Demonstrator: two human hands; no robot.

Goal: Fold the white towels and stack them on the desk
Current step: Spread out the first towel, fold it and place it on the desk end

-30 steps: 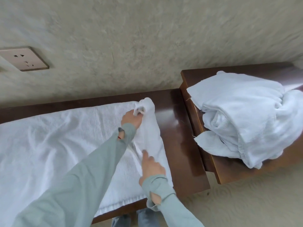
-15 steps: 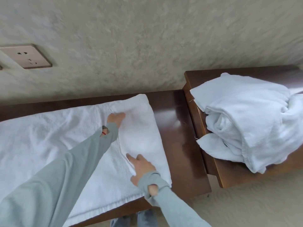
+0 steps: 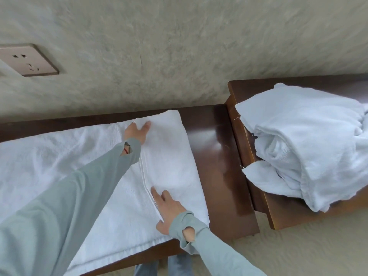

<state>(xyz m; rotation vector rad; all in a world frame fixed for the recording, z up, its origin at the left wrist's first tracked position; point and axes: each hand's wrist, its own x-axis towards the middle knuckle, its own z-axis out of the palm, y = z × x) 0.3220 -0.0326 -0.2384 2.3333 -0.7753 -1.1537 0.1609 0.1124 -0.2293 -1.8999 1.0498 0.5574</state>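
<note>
White towel (image 3: 59,166) is spread flat on the dark wooden table (image 3: 217,156), right end folded over onto itself, fold flap edge running near-to-far between the two hands. Left hand (image 3: 137,131) is laid on the flap's far corner, fingers straight, nothing gripped. Right hand (image 3: 169,208) is pressed flat on the flap's near edge, fingers extended, grip likewise empty. Pile of unfolded white towels (image 3: 310,150) is heaped on a second, separate table (image 3: 282,212) to the right, just beside the first. A wall socket (image 3: 27,60) is seen upper left.
</note>
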